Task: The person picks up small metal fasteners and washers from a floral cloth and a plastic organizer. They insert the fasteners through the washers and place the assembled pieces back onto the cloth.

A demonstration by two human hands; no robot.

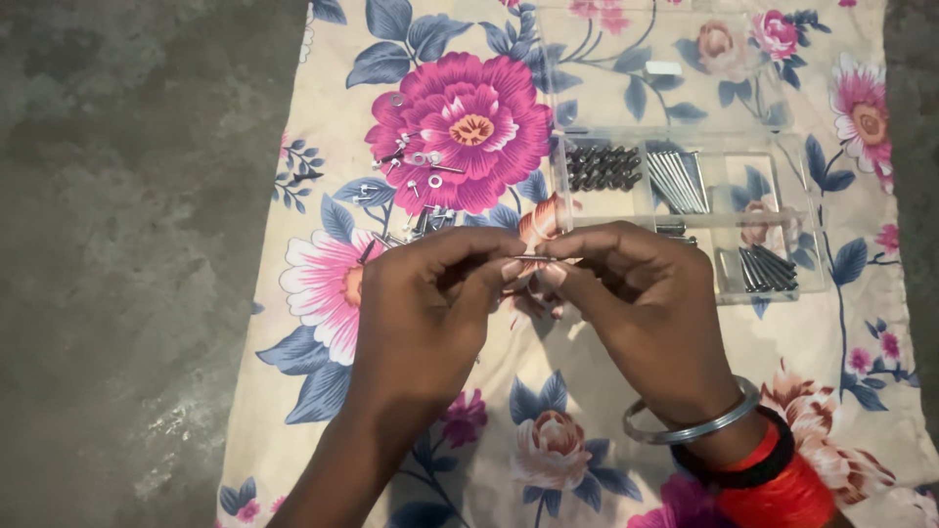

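Observation:
My left hand (425,303) and my right hand (641,293) meet above the flowered cloth (587,391), fingertips pinched together on a thin metal nail (544,258) held level between them. Both hands grip it, one at each end. A loose pile of small screws, washers and nails (416,181) lies on the cloth just beyond my left hand. Behind my right hand stands a clear plastic compartment box (812,225) with dark screws (603,167) and long nails (677,179) sorted in it.
The box's clear lid (665,68) lies open at the back. More nails (768,269) fill a front right compartment. Grey concrete floor (127,244) borders the cloth on the left. Bangles and red thread circle my right wrist (743,450).

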